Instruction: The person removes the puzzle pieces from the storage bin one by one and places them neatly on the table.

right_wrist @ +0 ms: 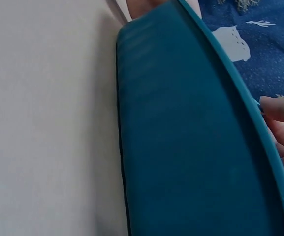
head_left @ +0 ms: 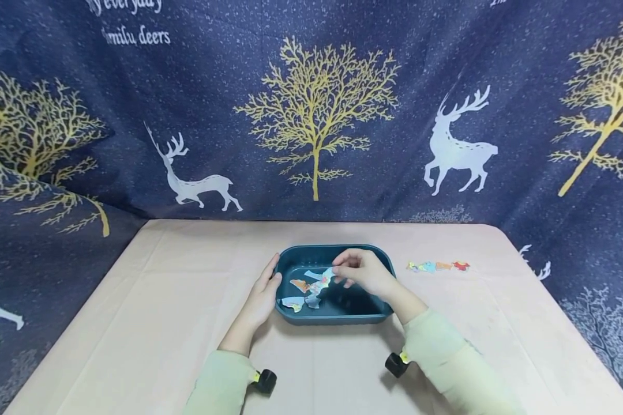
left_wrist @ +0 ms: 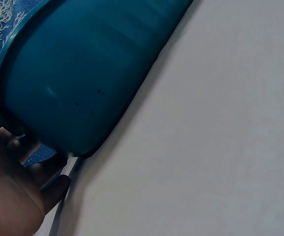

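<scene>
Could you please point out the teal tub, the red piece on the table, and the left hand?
Teal tub (head_left: pixel 352 300): head view, bare inside floor.
Red piece (head_left: pixel 461 266): head view, its middle.
Left hand (head_left: pixel 261 296): head view, middle of the hand.

Tray (head_left: pixel 334 320) on table (head_left: pixel 135 323), loose pieces (head_left: pixel 300 285) inside mostly left, row of cutouts (head_left: pixel 443 266) rightward, cloth (head_left: pixel 384 190) behind
</scene>
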{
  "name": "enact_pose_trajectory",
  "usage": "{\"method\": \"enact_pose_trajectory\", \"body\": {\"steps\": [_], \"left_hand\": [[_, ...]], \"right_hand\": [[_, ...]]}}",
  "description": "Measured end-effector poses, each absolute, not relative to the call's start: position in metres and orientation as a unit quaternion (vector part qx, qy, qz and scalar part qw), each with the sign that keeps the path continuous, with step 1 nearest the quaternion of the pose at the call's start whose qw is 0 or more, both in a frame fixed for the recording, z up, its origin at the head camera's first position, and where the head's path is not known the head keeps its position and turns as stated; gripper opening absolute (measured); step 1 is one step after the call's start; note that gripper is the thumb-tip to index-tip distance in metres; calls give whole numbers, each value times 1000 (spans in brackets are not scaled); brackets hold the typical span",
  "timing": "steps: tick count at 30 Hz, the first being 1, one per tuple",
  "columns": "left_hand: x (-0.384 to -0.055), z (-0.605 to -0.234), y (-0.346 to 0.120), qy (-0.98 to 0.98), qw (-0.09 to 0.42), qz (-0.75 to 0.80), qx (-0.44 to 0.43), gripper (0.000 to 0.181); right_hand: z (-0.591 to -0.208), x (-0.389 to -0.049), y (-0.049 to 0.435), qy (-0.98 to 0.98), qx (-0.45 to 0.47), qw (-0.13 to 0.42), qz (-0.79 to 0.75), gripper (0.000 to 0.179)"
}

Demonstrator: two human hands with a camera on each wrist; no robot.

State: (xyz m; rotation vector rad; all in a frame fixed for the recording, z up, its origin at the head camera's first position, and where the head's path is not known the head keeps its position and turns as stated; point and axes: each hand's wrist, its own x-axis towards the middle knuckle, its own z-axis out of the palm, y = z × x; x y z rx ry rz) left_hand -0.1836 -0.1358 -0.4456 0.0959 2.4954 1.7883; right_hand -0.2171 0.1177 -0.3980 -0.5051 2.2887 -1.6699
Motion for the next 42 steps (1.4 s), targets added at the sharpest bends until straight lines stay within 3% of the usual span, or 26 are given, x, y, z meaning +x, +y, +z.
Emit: {"method": "enact_pose_trajectory", "body": {"steps": [14,30,42], "left_hand": [[-182,-448,-137,813,38,580,26,51],[-184,-442,-134,811,45,583,21,51],[-184,-448,-136,812,39,582,28,51]], "right_hand": [[-385,-205,147,721,-100,120,-676,36],[-386,-196,202,675,-40,90,-731,6],[-388,-192,233,660,-3,80,-747,6]]}}
